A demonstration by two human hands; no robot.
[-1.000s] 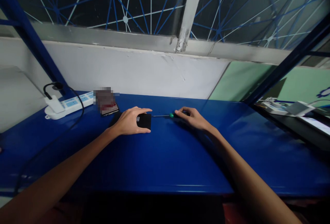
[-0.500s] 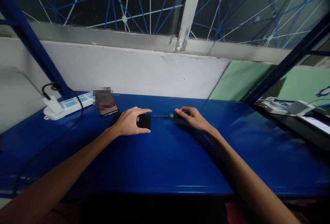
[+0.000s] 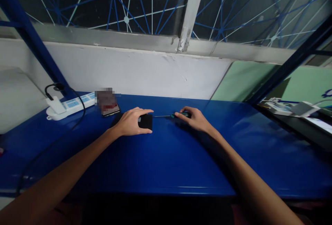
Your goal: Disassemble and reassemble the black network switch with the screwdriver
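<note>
My left hand [image 3: 131, 123] lies on a small flat black box [image 3: 146, 122] on the blue table [image 3: 166, 162], fingers and thumb wrapped along its edges. My right hand [image 3: 193, 118] rests further right with its fingers curled over the green and black handle of a screwdriver [image 3: 173, 115]. The thin metal shaft of the screwdriver lies on the table and points left toward the black box, its tip just short of it.
A white power strip [image 3: 68, 105] with a black cable lies at the back left, beside a blurred dark object [image 3: 107, 101]. A white wall and a window with blue netting rise behind the table. Devices sit on a dark surface [image 3: 298, 109] at the far right.
My right hand's fingers have closed a little further over the screwdriver handle, hiding more of the green part. My left hand and the black box have stayed put.
</note>
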